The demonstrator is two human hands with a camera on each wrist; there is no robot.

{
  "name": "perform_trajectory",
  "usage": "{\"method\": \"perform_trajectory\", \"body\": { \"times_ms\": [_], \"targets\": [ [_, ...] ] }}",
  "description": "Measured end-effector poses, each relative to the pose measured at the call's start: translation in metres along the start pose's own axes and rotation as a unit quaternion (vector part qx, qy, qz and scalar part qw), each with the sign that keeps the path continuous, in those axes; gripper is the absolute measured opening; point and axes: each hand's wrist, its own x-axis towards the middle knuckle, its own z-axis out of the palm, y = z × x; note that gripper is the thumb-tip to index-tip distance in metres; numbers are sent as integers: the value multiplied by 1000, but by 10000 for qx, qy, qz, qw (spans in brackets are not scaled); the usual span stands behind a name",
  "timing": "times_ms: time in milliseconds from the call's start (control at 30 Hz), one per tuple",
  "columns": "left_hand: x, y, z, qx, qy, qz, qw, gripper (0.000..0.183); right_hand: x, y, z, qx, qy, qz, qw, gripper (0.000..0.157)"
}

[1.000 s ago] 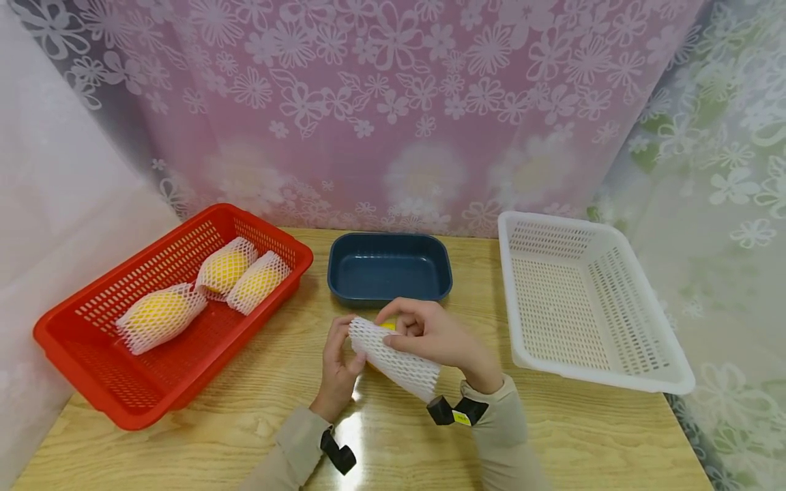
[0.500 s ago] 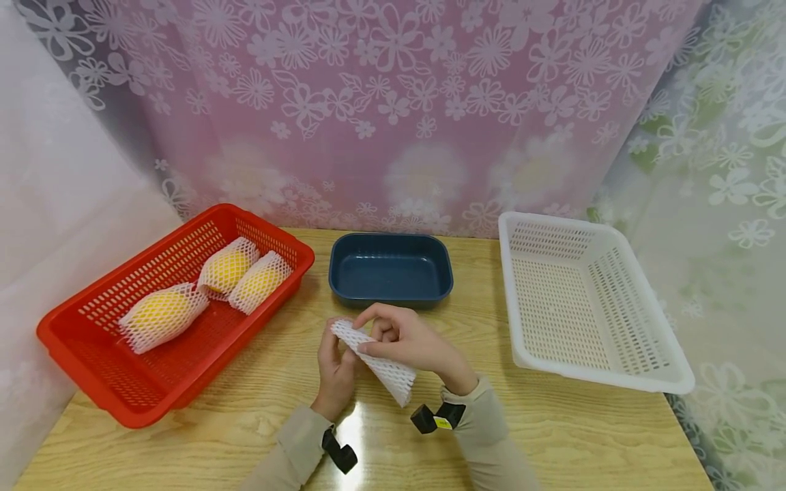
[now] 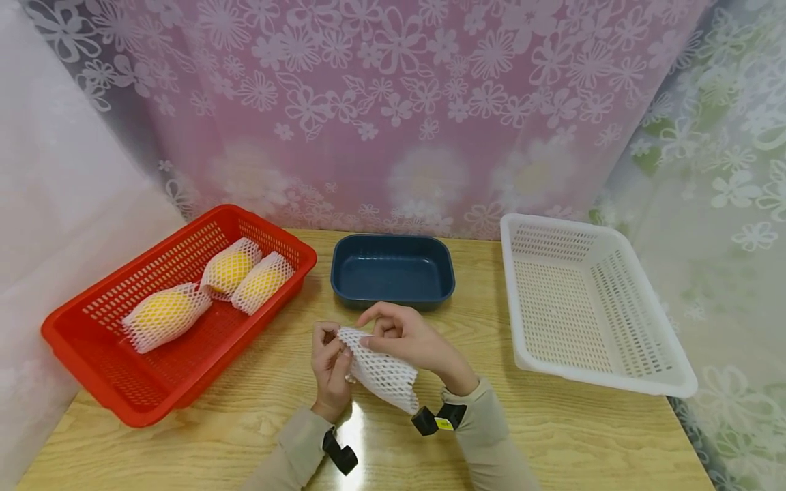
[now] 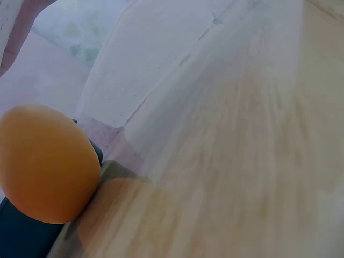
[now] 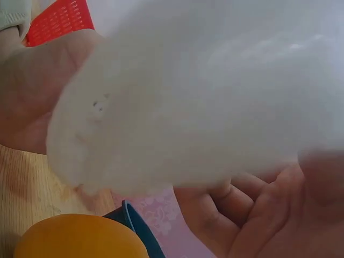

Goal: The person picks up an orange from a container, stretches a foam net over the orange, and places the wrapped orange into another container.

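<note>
A white foam net sleeve is stretched between both hands over the front middle of the table. My left hand grips its upper left end with curled fingers. My right hand pinches the upper side between thumb and fingers. The sleeve looks flattened and blurs across much of the right wrist view. A smooth, oval yellow-orange fruit, perhaps a mango, shows at the left wrist view's left edge, near the blue basin. Hands and sleeve hide it in the head view. Whether it touches the table I cannot tell.
Left stands a red basket with 3 yellow fruits in white nets. The dark blue basin is just beyond the hands; a white basket stands on the right. Curtains close off the back and sides.
My right hand and the sleeve have moved left. The left fingers have curled further round the sleeve's end. Yellow seen between the hands one second ago is now hidden in the head view.
</note>
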Motion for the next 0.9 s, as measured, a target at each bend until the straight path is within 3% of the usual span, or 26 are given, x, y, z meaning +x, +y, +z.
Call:
{"method": "perform_trajectory", "body": {
  "times_ms": [133, 200, 367, 500, 667, 800, 900],
  "targets": [
    [2, 4, 3, -327, 326, -376, 9982, 21, 0, -1, -1, 9, -38, 43, 10000, 20],
    [2, 8, 4, -792, 384, -683, 9938, 20, 0, -1, -1, 36, -75, 29, 10000, 20],
    [6, 16, 6, -1739, 198, -1112, 9783, 24, 2, 1, 2, 157, -167, -19, 9997, 23],
    [8, 18, 6, -1737, 19, -1040, 9793, 26, 2, 4, 4, 144, -166, 31, 9998, 22],
    [9, 14, 3, -1687, 9, -1057, 9800, 32, 3, 3, 8, -481, -5, 470, 9977, 29],
    [19, 31, 2, -1607, -271, -1263, 9785, 42, 4, 0, 13, -849, 1, 767, 9934, 31],
    [27, 43, -1, -1499, -561, -1476, 9760, 34, 5, 0, 15, -941, 5, 777, 9925, 28]
  ]
}}
